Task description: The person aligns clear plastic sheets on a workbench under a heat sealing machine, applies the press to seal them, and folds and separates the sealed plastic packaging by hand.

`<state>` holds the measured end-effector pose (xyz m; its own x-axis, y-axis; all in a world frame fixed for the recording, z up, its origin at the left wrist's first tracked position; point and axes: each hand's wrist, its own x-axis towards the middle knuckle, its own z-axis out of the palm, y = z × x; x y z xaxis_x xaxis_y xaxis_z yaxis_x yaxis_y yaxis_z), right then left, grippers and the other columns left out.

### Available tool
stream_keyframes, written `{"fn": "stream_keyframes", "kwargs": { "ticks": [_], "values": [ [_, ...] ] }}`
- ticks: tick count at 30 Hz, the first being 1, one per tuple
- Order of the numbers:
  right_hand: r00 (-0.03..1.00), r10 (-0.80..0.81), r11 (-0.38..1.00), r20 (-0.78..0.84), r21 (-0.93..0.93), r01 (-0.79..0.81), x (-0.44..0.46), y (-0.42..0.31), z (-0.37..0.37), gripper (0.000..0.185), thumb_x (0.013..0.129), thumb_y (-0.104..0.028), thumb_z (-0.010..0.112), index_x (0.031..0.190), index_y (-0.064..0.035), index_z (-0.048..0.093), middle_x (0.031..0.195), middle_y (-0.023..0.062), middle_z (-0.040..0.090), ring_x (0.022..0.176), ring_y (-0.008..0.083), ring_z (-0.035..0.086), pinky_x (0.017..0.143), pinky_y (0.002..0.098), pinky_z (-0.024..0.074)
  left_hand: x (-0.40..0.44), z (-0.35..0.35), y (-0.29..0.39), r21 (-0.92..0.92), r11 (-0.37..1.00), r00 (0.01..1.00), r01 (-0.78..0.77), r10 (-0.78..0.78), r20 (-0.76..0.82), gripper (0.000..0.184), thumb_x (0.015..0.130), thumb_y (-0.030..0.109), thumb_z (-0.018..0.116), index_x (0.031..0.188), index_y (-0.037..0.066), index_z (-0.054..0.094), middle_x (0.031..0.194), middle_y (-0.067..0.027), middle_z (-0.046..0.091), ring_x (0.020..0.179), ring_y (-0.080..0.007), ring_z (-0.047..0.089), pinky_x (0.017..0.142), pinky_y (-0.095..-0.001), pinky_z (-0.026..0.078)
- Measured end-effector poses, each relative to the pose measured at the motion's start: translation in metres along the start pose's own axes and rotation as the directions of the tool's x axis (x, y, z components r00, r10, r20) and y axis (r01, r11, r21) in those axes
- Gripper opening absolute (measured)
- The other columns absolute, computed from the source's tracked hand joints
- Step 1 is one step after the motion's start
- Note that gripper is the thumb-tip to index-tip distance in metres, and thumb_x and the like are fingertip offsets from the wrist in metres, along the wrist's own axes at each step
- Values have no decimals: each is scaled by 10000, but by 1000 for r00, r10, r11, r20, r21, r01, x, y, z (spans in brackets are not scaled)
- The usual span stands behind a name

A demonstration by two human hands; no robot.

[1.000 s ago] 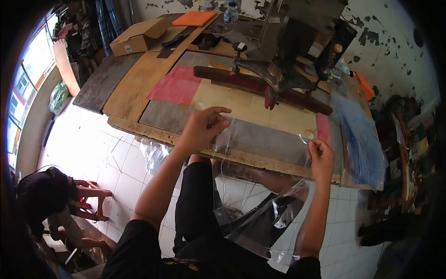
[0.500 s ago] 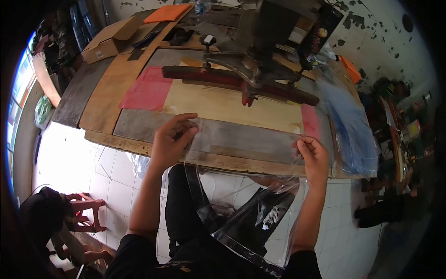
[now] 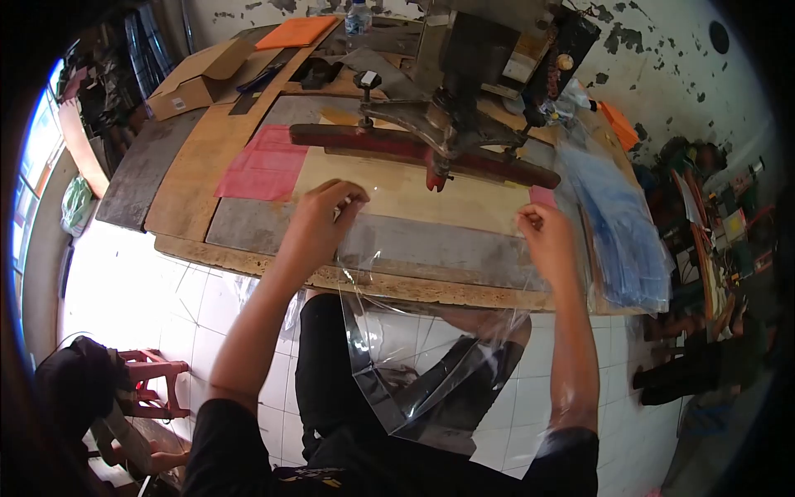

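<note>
A clear plastic sheet (image 3: 414,331) hangs from my hands over the table's front edge and down over my lap. My left hand (image 3: 325,219) pinches its upper left part, just in front of the pale yellow strip. At the upper right, my right hand (image 3: 546,240) has its fingertips closed on the sheet's other corner. Beyond both hands, a long dark red press bar (image 3: 489,165) is raised above the pale yellow strip (image 3: 406,189), which has a pink piece (image 3: 263,163) at its left end.
A stack of bluish clear plastic sheets (image 3: 621,240) lies at the table's right. An opened cardboard box (image 3: 195,79), an orange stack (image 3: 298,31) and a water bottle (image 3: 358,18) stand at the back. A person (image 3: 79,381) is low at left, near a red stool (image 3: 153,383).
Both hands have moved forward over the table, toward the press bar. The plastic sheet has been drawn up with them, and its lower end hangs higher over my lap.
</note>
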<state>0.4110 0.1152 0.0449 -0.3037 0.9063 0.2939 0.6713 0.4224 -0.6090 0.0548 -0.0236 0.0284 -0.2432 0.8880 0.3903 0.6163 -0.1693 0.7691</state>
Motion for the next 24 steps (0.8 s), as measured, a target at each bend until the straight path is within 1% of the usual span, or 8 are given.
{"fn": "stream_keyframes", "kwargs": {
  "ticks": [5,12,15,17,18,20,23,24],
  "values": [
    [998,-33,999,45,38,32,39,13,26,93,928,-64,767,1003,-18,738,839,129,742,733,254,702,685,381,527,49,22,-50,261,928,960,-266,230,162,180,947,-8,680,1101,13,771,1051,-167,719,976,-373,722,857,-457,568],
    [985,-167,981,40,-90,170,45,37,51,96,900,-84,787,980,-38,762,921,136,703,908,305,701,795,416,539,43,29,-46,528,816,960,-237,111,259,329,915,2,644,1188,123,782,1222,-147,655,1162,-341,674,965,-449,560],
    [974,-226,952,16,-208,224,42,37,51,120,909,-123,790,1004,-49,796,939,139,693,921,323,697,810,426,540,36,30,-36,692,666,960,-279,172,222,358,894,64,671,1234,117,769,1278,-163,621,1290,-320,600,1041,-446,519],
    [963,-269,921,11,-289,261,42,34,45,146,916,-148,792,1030,-60,817,941,137,689,915,333,697,816,432,540,34,28,-35,751,476,887,-458,291,357,392,918,170,697,1285,33,724,1332,-205,600,1335,-344,555,1098,-449,477],
    [978,-176,952,112,-233,198,40,23,34,206,923,-185,798,1089,-64,818,987,137,684,931,332,693,837,437,540,35,27,-33,749,479,888,-457,290,357,392,918,170,697,1285,33,724,1332,-205,600,1335,-344,555,1098,-449,477],
    [971,-85,974,223,-186,128,35,14,23,267,930,-221,804,1148,-68,819,1033,138,678,946,331,690,858,441,539,34,26,-26,589,724,882,-360,59,468,522,948,315,716,1322,-45,663,1395,-244,578,1300,-389,569,1121,-473,459],
    [942,-162,972,294,-116,203,29,20,16,366,946,-308,801,1213,-57,805,1145,139,647,1007,327,676,915,442,539,26,19,-24,508,768,890,-391,175,420,670,949,456,736,1381,-39,604,1468,-265,550,1333,-428,554,1168,-513,424],
    [922,-256,933,292,-175,314,27,24,15,417,949,-333,798,1246,-42,784,1202,139,638,1049,329,661,950,454,530,23,16,-24,504,771,890,-388,172,422,670,949,456,736,1381,-39,604,1468,-265,550,1333,-428,554,1168,-513,424]
  ]
}}
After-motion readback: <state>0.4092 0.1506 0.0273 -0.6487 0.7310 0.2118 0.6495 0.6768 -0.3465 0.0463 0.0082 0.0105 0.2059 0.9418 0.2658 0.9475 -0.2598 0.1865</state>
